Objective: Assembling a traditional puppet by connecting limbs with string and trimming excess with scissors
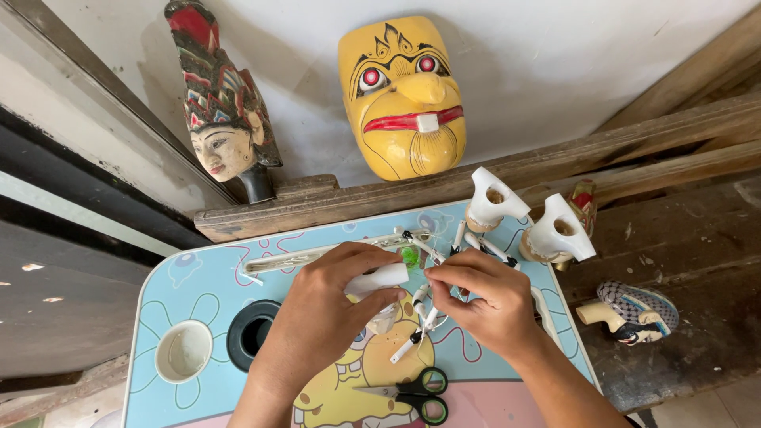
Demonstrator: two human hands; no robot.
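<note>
The left hand (pixel 321 309) is curling closed around a smooth white carved piece (pixel 379 279) near the middle of the light blue cartoon-printed table (pixel 178 277). At its three o'clock, the right hand (pixel 487 305) is pinching its fingertips shut on something too small to make out, just above scattered white pens (pixel 416 329). Green-handled scissors (pixel 416 392) are lying at six o'clock, and a glossy yellow mask (pixel 404 95) is leaning at twelve o'clock.

A mask-maker's craft workshop: a painted yellow wooden mask with red eyes (pixel 402 95) and a carved crowned head (pixel 222 111) lean against the wall, unpainted white carved pieces (pixel 491 198) stand on rough wooden planks (pixel 650 135), and black-handled scissors (pixel 412 392) lie on the surface.
</note>
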